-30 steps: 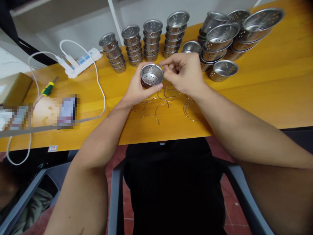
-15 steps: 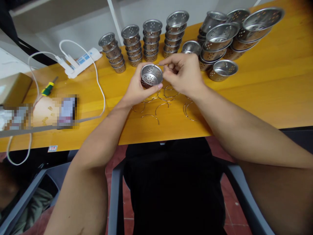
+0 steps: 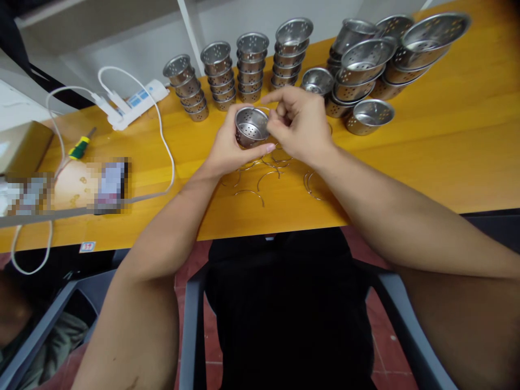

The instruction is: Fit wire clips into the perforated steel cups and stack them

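Head view: a perforated cup (image 3: 251, 130) lies immediately left of the right fingers, mouth up toward the camera.
Left hand (image 3: 225, 149): nearer, already touching; fingers curled around the cup's side, thumb along its front.
Right hand (image 3: 303, 122): fingers nearly closed on a thin wire (image 3: 264, 108) reaching sideways toward the rim; whether its end enters a hole is too small to tell.
Loose wires (image 3: 251, 191): curved pieces scattered on the tabletop (image 3: 426, 179), nearer the body than the cup.
Cup stacks (image 3: 251, 67): upright beyond the hands, with larger cups (image 3: 361, 65) to the right.
Power strip (image 3: 140, 103): well left, near the wall (image 3: 244, 13); green-yellow screwdriver (image 3: 80, 147) nearby.
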Available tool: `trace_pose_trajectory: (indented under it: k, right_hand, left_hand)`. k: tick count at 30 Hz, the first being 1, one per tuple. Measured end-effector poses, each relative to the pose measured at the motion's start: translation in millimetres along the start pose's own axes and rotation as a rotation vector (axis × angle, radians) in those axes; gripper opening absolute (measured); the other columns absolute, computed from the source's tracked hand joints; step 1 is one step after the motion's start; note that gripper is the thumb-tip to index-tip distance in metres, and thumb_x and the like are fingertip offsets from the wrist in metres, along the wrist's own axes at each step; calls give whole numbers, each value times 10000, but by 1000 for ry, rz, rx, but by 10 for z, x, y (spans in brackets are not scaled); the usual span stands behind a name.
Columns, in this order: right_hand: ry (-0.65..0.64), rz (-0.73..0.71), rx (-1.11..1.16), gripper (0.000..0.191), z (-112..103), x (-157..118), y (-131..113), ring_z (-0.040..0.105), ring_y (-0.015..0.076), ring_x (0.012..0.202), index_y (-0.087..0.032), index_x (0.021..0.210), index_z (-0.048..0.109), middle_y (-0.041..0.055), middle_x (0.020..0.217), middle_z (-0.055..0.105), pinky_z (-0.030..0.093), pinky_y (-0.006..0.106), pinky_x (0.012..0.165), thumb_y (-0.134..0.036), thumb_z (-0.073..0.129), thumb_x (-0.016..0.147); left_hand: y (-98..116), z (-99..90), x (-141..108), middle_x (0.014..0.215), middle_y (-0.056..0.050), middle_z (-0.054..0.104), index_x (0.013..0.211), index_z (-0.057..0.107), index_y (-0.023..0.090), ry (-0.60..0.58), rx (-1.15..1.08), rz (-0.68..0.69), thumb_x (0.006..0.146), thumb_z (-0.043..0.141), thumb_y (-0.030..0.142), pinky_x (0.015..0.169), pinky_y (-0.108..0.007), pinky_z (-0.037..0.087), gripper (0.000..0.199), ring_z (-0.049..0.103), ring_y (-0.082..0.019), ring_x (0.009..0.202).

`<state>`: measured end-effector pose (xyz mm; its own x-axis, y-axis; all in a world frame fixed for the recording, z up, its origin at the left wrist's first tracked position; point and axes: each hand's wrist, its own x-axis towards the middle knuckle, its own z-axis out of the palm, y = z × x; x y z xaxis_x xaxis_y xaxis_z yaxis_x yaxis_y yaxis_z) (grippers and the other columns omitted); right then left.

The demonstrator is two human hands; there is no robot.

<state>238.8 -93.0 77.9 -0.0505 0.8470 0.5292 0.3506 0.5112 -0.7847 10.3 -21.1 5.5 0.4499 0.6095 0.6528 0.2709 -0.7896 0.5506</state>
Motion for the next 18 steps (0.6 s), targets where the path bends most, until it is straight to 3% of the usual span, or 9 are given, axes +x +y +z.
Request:
trace_pose_trajectory:
  k: [5, 10, 14, 18]
  right_hand:
    - [1, -4, 25, 260, 90, -11, 17, 718, 332, 802, -361, 992, 779, 30, 776, 648, 656, 487, 692, -521, 981, 1027]
    - [-1, -12, 85, 172, 92, 41, 82, 724, 314, 770, -345, 974, 830, 44, 810, 735, 661, 472, 684, -411, 986, 1001]
    - [17, -14, 104, 116, 101, 38, 60, 750, 311, 763, -351, 948, 859, 40, 854, 803, 677, 474, 691, -365, 960, 1005]
    - [34, -5, 108, 158, 122, 33, 62, 788, 329, 795, -341, 923, 847, 41, 847, 808, 684, 462, 670, -363, 970, 1020]
  left_hand:
    - [98, -2, -1, 1438, -86, 737, 1680, 563, 341, -19, 13, -4, 890, 909, 1059, 1307, -633, 651, 1123, 812, -396, 1406]
    - [4, 11, -29, 1404, -92, 747, 1633, 613, 313, -24, -23, -4, 952, 880, 1035, 1338, -630, 616, 1028, 782, -395, 1436]
    - [-23, 64, -31, 1342, -72, 759, 1553, 650, 322, -37, -55, -29, 832, 943, 1081, 1281, -636, 661, 1087, 812, -398, 1374]
    - [94, 81, -9, 1288, -54, 772, 1506, 678, 331, -50, -52, -70, 767, 1005, 1061, 1277, -673, 675, 1089, 836, -412, 1342]
